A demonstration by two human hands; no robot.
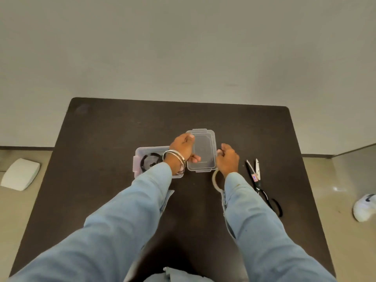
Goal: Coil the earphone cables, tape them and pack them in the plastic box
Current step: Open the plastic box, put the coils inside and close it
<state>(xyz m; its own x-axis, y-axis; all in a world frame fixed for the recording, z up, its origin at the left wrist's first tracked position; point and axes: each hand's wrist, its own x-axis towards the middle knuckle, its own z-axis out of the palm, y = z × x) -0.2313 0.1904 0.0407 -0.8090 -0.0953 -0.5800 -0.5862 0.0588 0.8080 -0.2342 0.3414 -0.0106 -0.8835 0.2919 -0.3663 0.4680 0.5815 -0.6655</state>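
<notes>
A clear plastic box (140, 155) stands on the dark table, left of centre, with a black coiled earphone cable (149, 160) inside it. The box's clear lid (203, 151) is off the box, just to its right. My left hand (183, 148) grips the lid's left edge and my right hand (227, 158) grips its right edge. A roll of clear tape (216, 181) lies on the table under my right wrist, partly hidden by the sleeve.
Black-handled scissors (262, 186) lie on the table (101, 139) to the right of my right arm. On the floor are a white pad (20, 174) at the left and a white shoe (365, 207) at the right. A plain wall rises behind the table.
</notes>
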